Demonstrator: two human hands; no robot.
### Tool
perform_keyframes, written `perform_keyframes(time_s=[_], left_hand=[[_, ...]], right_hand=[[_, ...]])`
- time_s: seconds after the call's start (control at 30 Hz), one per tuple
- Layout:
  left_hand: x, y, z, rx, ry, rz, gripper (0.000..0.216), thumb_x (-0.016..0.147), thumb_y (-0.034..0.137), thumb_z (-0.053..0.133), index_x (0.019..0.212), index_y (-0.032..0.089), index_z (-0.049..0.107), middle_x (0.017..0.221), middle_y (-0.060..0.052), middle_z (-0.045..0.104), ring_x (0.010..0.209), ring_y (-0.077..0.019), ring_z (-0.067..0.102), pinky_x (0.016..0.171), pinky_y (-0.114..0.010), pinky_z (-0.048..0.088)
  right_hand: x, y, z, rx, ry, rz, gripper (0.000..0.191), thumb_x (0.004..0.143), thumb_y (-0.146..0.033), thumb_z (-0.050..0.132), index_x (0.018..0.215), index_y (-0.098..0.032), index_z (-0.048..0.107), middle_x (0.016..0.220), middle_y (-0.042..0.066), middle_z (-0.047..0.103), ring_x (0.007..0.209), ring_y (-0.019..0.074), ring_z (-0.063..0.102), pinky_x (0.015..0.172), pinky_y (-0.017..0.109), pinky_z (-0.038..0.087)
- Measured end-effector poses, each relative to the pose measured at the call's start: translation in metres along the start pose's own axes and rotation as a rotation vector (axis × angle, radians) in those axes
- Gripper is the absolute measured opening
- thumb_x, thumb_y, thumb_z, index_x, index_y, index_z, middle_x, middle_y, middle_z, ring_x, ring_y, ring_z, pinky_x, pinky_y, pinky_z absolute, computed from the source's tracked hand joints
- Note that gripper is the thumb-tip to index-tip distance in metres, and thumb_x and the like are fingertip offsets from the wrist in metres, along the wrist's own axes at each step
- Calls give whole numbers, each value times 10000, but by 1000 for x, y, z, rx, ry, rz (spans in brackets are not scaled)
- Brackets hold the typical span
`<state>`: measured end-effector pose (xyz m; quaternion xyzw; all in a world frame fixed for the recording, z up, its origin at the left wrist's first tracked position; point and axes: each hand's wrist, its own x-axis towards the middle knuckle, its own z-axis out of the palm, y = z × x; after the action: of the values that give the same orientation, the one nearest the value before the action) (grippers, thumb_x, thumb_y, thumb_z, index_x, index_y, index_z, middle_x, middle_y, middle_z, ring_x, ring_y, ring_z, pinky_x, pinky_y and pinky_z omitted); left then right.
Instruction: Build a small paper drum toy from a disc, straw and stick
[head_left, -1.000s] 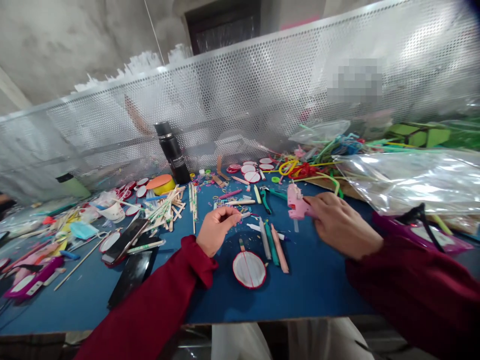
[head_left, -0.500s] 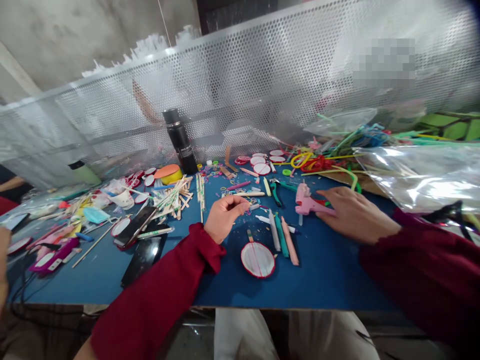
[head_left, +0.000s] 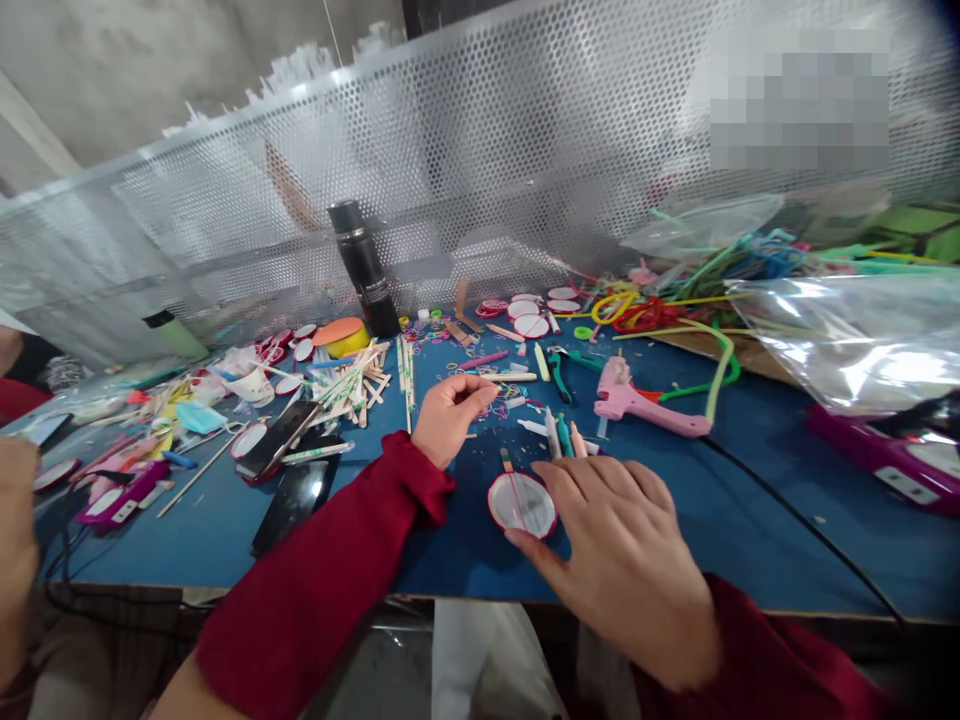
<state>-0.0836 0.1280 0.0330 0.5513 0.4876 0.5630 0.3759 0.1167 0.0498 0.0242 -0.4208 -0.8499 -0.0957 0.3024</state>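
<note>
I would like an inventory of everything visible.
table: one, blue, foreground
perforated screen: one, silvery, behind
black bottle: one, black, by the screen
green bottle: one, green, back left
tub: one, yellow and orange, beside black bottle
mask: one, light blue, left
dark slabs: two, black, left
wooden sticks: many, pale, left
boxes: two, purple, left and right
near disc: one, white, red-rimmed, by right hand
other discs: several, red and white, scattered
crayon-like sticks: several, mixed, beyond near disc
hand tool: one, teal, centre back
glue gun: one, pink, right
strips: many, mixed, back right
plastic sheeting: count unclear, transparent, right
another person's arm: one, blurred, left edge
left hand: one, red-sleeved, centre
right hand: one, red-sleeved, at near disc
</note>
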Motion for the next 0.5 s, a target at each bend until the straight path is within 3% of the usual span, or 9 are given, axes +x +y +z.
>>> perform_keyframes(time_s=[0.33,0.5], left_hand=[[-1,1,2,3,-16,18,287,779,430,706,847,152,687,680,14,571,622,-88,457,594,-221,384],[-2,2,2,32,-17,43,293,776,442,707,844,157,699,726,-2,610,661,-102,490,644,-232,411]], right_hand=[[-3,-14,8,55,-2,24,383,749,-407,688,1067,-201,639,961,92,699,965,302,588,920,480,347],[0,-9,5,68,39,78,343,757,-362,677,1066,-220,630,1030,86,699,999,309,588,926,484,350]])
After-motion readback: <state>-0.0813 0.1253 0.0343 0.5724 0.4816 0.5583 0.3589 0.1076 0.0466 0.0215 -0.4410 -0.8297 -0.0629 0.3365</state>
